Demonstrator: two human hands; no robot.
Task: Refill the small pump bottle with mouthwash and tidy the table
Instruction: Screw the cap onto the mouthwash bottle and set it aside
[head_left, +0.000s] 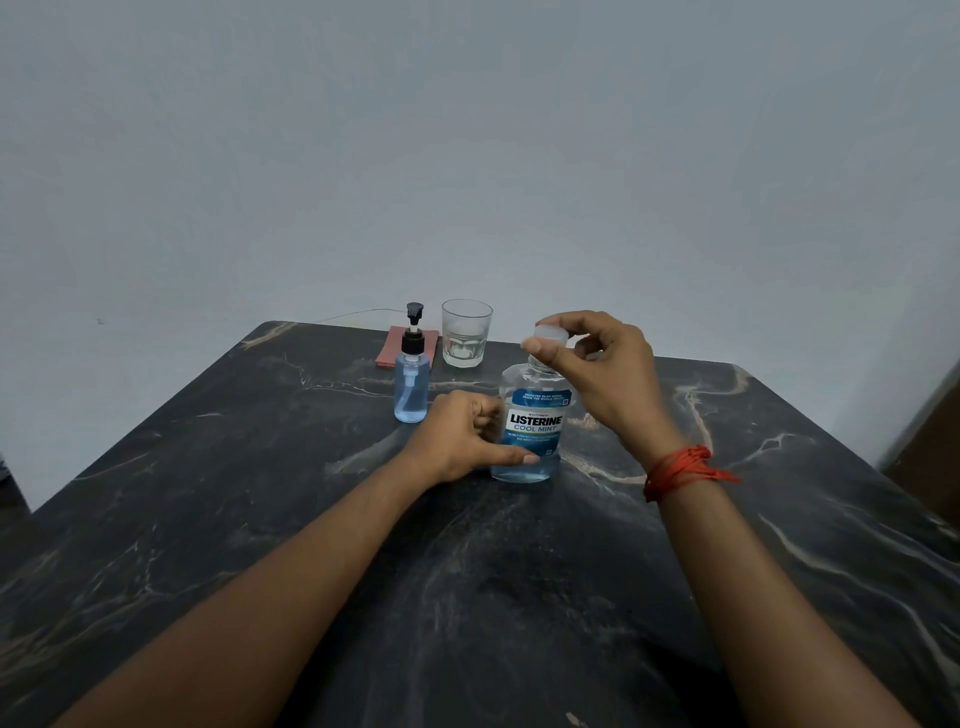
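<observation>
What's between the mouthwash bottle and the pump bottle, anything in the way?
Only the left hand, which steadies the mouthwash bottle from the side facing the pump bottle. Otherwise the table between them is bare. The glass stands farther back, off that line. The pump head is seated on the pump bottle.

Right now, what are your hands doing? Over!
Left hand steadies mouthwash bottle. Right hand pinches its cap above the neck. Pump bottle stands closed, blue inside. Nothing in the way.

Dark marble table (260, 519), pump bottle (411, 387), glass (465, 335), mouthwash bottle (532, 431), red cloth (390, 348)
</observation>
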